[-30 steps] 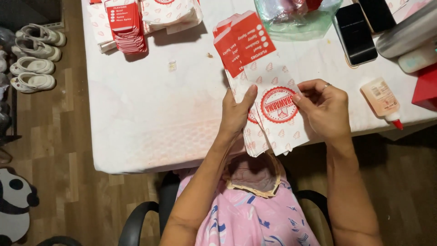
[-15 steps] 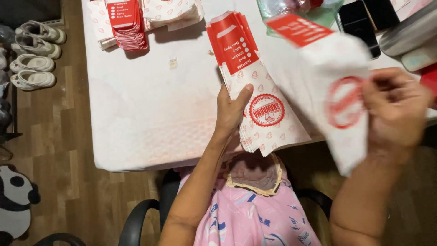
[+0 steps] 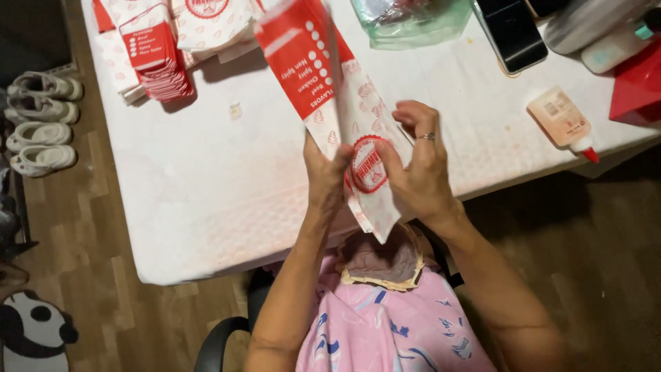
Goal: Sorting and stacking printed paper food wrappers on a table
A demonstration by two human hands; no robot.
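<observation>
I hold a long white paper bag (image 3: 348, 117) with a red top panel and a round red stamp, lifted above the near edge of the white table (image 3: 206, 200). My left hand (image 3: 325, 180) grips its left side just below the red panel. My right hand (image 3: 415, 169), with a ring on one finger, pinches the bag beside the round stamp. The bag slants from upper left to lower right, and its lower tip hangs over my lap.
A stack of similar red and white paper bags (image 3: 165, 58) lies at the table's far left. A glue bottle with a red tip (image 3: 563, 120), a dark phone (image 3: 511, 31) and a clear plastic bag (image 3: 410, 21) sit to the right. Shoes (image 3: 41, 124) stand on the wooden floor at left.
My right hand carried one bag off to the right half a second ago and has come back to the remaining bag, which is now raised and held in both hands.
</observation>
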